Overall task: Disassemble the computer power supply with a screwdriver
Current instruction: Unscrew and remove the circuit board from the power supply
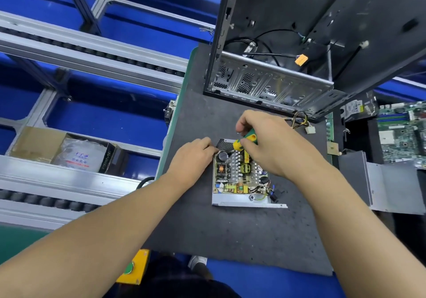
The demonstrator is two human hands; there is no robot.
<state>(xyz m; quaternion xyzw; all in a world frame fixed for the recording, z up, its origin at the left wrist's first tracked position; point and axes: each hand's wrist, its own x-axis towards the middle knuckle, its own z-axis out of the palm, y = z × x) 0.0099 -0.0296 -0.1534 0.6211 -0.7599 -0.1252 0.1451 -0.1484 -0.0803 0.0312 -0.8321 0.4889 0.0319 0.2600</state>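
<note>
The opened power supply [239, 178] lies on a dark mat, its lid off and its circuit board with heat sinks and coils exposed inside a grey metal tray. My right hand [267, 143] grips a green and yellow screwdriver [245, 141] over the far part of the board; its tip is hidden among the components. My left hand [193, 157] rests against the tray's far left corner, fingers curled at the edge by the mesh grille. What the left fingertips touch is hidden.
An empty black computer case [288, 44] stands upright just behind the power supply. A grey metal cover [396, 187], a motherboard [403, 134] and other parts lie to the right. Conveyor rails [87, 51] and a cardboard box [69, 152] are to the left.
</note>
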